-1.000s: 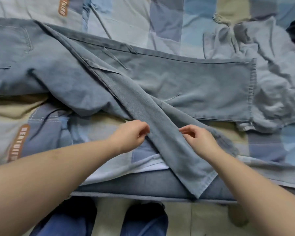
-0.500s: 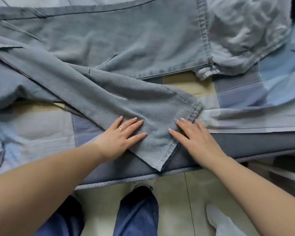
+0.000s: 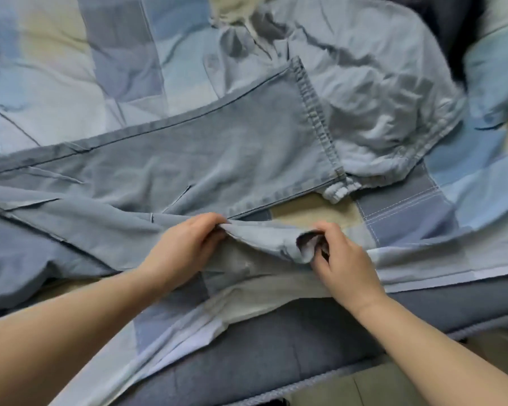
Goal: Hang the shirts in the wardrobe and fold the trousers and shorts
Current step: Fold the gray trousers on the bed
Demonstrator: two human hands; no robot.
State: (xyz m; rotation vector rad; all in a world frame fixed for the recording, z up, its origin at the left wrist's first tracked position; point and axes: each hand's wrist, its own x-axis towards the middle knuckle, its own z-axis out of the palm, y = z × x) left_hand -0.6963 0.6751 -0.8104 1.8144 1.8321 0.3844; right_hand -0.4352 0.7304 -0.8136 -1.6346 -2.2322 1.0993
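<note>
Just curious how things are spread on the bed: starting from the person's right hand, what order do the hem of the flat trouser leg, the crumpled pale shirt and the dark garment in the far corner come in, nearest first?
From the right hand:
1. Hem of the flat trouser leg, just beyond the hand.
2. Crumpled pale shirt, farther back, to the right.
3. Dark garment, far right corner.

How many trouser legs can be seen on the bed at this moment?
2. The far leg lies flat, its hem over the crumpled pale garment. The near leg lies nearer the bed's edge, its end gripped by the left hand and right hand.
</note>
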